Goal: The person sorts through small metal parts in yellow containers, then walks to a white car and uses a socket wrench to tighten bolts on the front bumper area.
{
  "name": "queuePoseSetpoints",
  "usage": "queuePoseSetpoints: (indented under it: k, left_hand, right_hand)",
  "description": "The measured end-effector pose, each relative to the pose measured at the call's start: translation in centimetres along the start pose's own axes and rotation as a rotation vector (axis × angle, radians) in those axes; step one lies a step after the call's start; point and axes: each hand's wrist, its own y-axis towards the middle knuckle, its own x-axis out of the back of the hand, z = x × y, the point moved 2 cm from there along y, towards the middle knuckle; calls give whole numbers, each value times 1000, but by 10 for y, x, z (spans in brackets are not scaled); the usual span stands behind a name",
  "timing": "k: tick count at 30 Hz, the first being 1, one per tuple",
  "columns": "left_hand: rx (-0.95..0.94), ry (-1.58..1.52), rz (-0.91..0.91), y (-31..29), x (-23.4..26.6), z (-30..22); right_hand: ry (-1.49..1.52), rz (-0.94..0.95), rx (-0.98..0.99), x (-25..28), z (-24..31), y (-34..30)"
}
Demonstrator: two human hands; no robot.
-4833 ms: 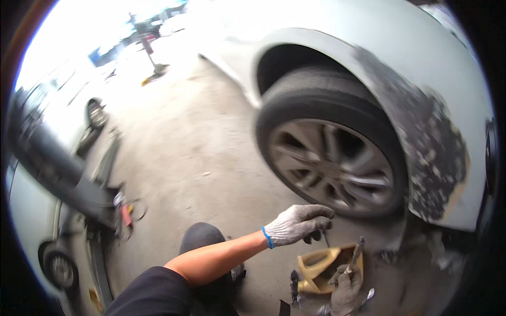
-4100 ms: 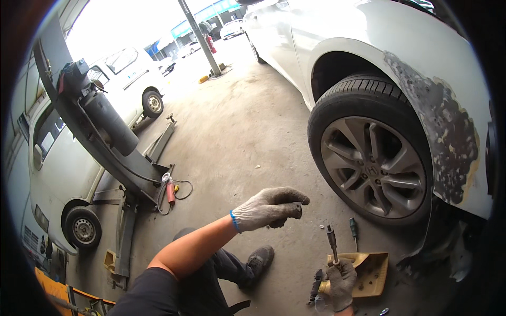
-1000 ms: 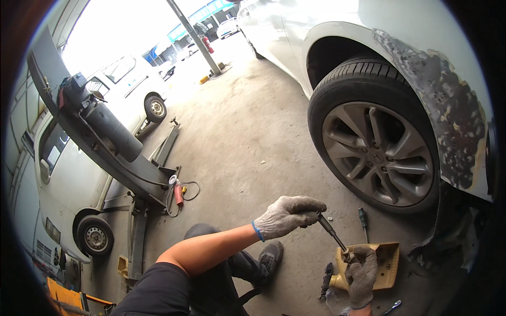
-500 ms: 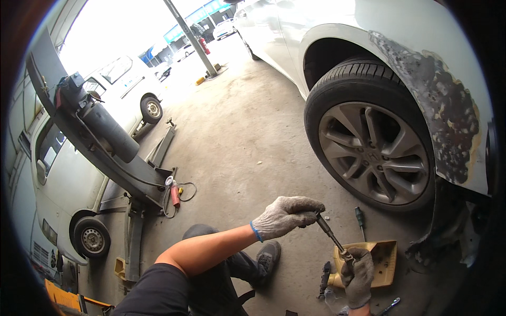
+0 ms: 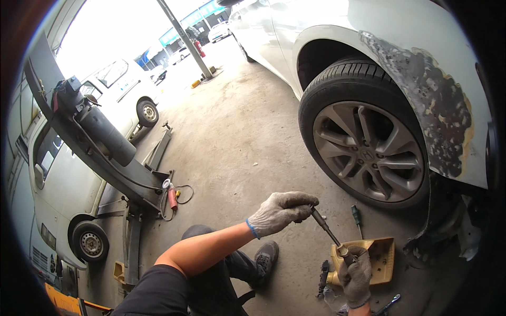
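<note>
My gloved left hand [image 5: 282, 211] is closed, with its fingertips pinching the upper end of a slim dark metal rod [image 5: 328, 228]. The rod slants down to the right and meets a dull brass-coloured fitting [image 5: 343, 251]. Around that fitting's lower part my gloved right hand [image 5: 356, 276] is closed; its fingers hide the rest, so the exact kind of part cannot be made out. Both hands are over the floor, the right one in front of a yellow plastic tray [image 5: 388, 258] with dark small bits in it.
A screwdriver [image 5: 357, 217] lies behind the tray, a shiny wrench [image 5: 389, 304] near its front and a black toothed piece [image 5: 323, 279] to its left. The white car's wheel [image 5: 369, 152] and scraped fender [image 5: 440, 113] stand right. A lift post [image 5: 108, 137] and red power tool [image 5: 172, 197] are left.
The brass-coloured fitting now shows more clearly above my right fingers, where rod and fitting meet. My left hand has shifted slightly up and left, with the whole view shifting a little too.
</note>
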Motion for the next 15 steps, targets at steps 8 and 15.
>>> queuePoseSetpoints:
  k: [8, 15]
  left_hand:
    - [-63, -44, 22, -3, 1, 4]
    - [-19, -60, 12, 2, -1, 8]
  right_hand:
    - [-158, -66, -32, 15, -9, 2]
    - [-68, -120, 114, -21, 8, -1]
